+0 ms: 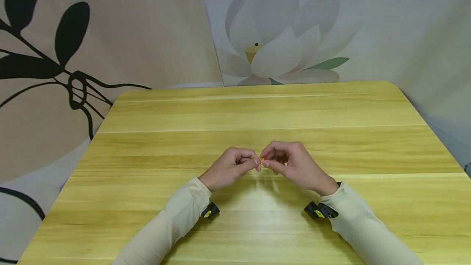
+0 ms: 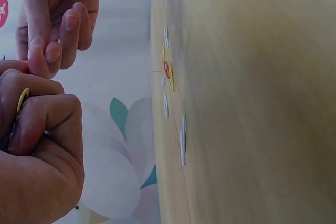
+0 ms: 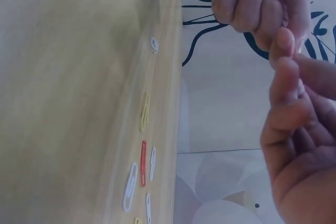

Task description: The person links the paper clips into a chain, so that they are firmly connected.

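Over the middle of the table, my left hand (image 1: 232, 167) and my right hand (image 1: 294, 165) meet at their fingertips. A small orange-yellow paper clip (image 1: 262, 160) shows between the fingertips there, mostly hidden by them. My right thumb and forefinger pinch at it, with the other right fingers loosely bent. Curled fingers of my left hand hold a yellow paper clip (image 2: 22, 100), its loop sticking out in the left wrist view. Whether these are one clip or two I cannot tell.
Several loose paper clips lie on the wooden table (image 1: 257, 113): a red clip (image 3: 143, 163), a white clip (image 3: 130, 187) and a yellow clip (image 3: 145, 112) among them. A long white clip (image 2: 183, 140) shows in the left wrist view. Behind the table hangs a printed cloth (image 1: 158, 32).
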`<state>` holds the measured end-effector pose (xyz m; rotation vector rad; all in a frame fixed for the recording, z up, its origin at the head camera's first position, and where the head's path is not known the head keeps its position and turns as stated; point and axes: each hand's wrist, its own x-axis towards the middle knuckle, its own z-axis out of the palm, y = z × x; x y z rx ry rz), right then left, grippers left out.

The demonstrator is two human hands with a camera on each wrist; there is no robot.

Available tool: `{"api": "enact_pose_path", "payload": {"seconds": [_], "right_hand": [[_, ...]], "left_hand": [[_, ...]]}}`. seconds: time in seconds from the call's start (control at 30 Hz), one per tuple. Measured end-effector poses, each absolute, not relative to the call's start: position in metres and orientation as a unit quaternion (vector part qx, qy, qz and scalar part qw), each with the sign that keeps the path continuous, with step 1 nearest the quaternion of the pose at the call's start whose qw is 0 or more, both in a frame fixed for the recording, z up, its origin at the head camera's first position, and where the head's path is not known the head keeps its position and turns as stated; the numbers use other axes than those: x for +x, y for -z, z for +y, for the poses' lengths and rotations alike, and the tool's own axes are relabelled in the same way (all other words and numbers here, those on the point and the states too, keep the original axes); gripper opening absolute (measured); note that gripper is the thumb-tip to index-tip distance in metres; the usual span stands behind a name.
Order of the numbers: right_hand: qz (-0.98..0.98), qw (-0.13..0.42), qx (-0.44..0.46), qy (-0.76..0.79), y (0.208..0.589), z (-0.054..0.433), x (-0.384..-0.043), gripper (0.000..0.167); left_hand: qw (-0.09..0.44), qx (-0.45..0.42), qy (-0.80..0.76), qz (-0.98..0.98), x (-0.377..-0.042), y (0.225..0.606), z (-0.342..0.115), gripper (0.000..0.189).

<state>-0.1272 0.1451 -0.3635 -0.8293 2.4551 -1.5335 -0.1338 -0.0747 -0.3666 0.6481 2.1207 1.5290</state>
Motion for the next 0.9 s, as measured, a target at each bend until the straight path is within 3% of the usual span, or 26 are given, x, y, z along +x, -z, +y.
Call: {"api": "enact_pose_path", "payload": {"seconds": [0.9], "right_hand": [[0.844, 0.053, -0.26, 0.466, 0.37, 0.156, -0.133, 0.01]], "left_hand": [[0.223, 0.208, -0.542, 0.783, -0.135, 0.368, -0.078, 0.025]]}}
